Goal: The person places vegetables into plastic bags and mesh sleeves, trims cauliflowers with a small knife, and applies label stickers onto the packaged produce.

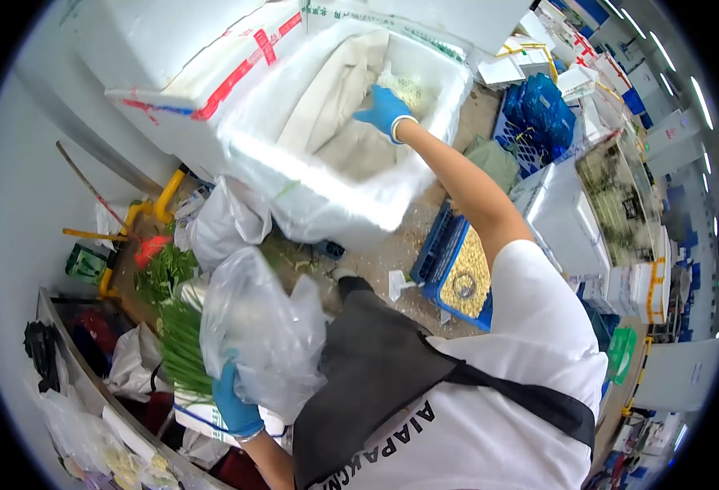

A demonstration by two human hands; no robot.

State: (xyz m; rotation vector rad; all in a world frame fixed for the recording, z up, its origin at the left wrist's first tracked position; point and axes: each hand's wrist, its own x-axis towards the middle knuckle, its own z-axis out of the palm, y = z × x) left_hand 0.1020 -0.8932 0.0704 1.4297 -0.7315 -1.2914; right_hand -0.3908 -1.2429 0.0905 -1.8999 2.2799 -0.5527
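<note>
My right hand [386, 113], in a blue glove, reaches into a white foam box [249, 175] lined with clear plastic. Its thumb and fingers look spread, over a beige cloth [335, 94] and beside pale, whitish sprouts [409, 86] showing past the cloth's edge. Part of its fingertips is hidden. Low on the left, my left hand [237, 402], also gloved in blue, is closed on a clear plastic bag [257, 327], which hangs loose and crumpled. Whether anything is inside the bag I cannot tell. Long green stalks [181, 351] lie just behind the bag.
A blue crate of yellowish beans [467, 273] stands on the floor by my right side. White foam boxes [559, 212] are stacked to the right, near a blue basket with blue bags [539, 114]. A white bag [227, 220] and leafy greens [168, 272] lie left of the foam box.
</note>
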